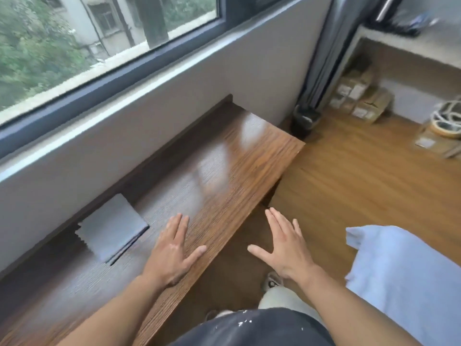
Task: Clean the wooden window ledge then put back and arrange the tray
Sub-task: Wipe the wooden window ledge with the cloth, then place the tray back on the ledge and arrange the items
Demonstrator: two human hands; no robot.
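The wooden window ledge (224,158) runs under the window from lower left to upper right, its top glossy and bare. A folded grey cloth (112,228) lies flat on it near the wall. My left hand (174,250) hovers flat over the ledge's front edge, just right of the cloth, fingers spread and holding nothing. My right hand (284,245) is spread open beyond the ledge, above the floor, also holding nothing. No tray is in view.
A pale blue bedding corner (399,283) sits at the right. A dark bin (304,119) stands by the curtain past the ledge's far end. Cardboard boxes (361,96) and tape rolls (446,121) lie on the wooden floor at the back right.
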